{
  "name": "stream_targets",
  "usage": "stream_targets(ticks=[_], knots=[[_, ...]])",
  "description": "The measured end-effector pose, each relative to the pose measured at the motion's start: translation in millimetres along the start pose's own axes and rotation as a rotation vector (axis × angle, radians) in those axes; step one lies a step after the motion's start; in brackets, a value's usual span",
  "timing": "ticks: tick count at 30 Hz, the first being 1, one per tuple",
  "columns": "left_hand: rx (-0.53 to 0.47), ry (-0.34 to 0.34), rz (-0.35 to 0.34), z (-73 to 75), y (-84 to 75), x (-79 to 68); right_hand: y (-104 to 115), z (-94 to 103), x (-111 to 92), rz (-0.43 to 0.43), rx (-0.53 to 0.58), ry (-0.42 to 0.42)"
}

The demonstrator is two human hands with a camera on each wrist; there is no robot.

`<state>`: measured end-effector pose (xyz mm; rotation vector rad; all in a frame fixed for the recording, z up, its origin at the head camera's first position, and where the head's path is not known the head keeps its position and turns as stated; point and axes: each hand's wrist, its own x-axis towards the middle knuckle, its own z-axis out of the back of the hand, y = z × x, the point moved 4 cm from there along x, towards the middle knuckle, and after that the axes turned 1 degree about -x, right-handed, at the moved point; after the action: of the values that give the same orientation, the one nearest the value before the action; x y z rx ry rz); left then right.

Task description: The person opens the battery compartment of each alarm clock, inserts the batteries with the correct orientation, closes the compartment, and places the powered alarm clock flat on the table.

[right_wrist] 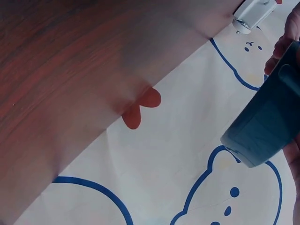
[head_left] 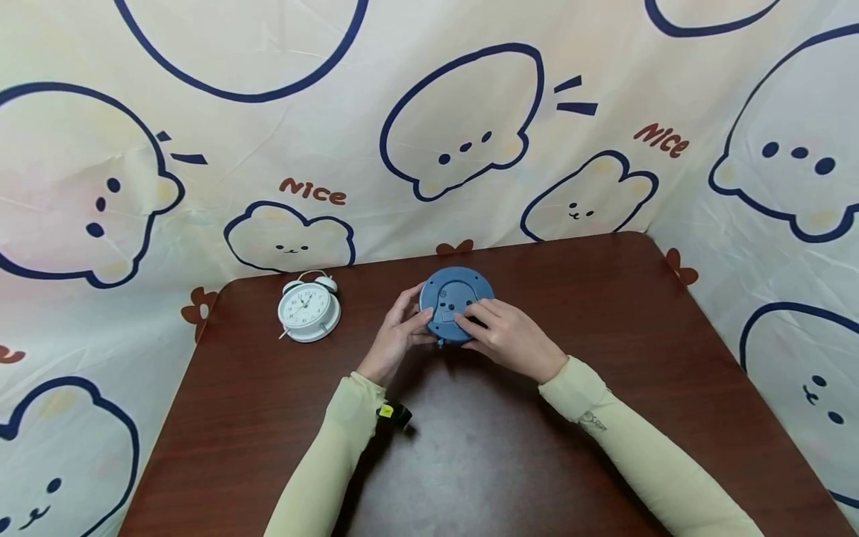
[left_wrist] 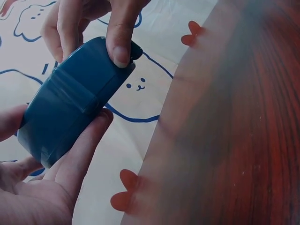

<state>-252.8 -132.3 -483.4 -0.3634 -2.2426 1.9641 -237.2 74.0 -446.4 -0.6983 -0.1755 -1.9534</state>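
Note:
A round blue alarm clock [head_left: 458,282] is held up over the table with its back, showing a recessed panel and small knobs, towards the head camera. My left hand [head_left: 394,337] grips its left edge, thumb on the back and fingers underneath. At the lower right of the back, the fingers of my right hand [head_left: 513,337] bend onto the panel. In the left wrist view the right thumb [left_wrist: 120,49] presses on the rim of the blue clock [left_wrist: 65,101], the other fingers on its far side. The clock's front face is hidden.
A white twin-bell alarm clock [head_left: 307,307] stands at the back left of the dark brown table [head_left: 255,447]. Behind and beside the table hangs a pale cloth [head_left: 470,224] with cartoon bears. A small black device [head_left: 401,415] with a yellow label sits at the left wrist.

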Motion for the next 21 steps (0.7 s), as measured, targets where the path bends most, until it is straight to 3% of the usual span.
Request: stream_targets(ticks=[21], knots=[[0.002,0.017,-0.001,1.9,-1.8,-1.3,2.5,0.4,2.3,0.005,-0.002,-0.02]])
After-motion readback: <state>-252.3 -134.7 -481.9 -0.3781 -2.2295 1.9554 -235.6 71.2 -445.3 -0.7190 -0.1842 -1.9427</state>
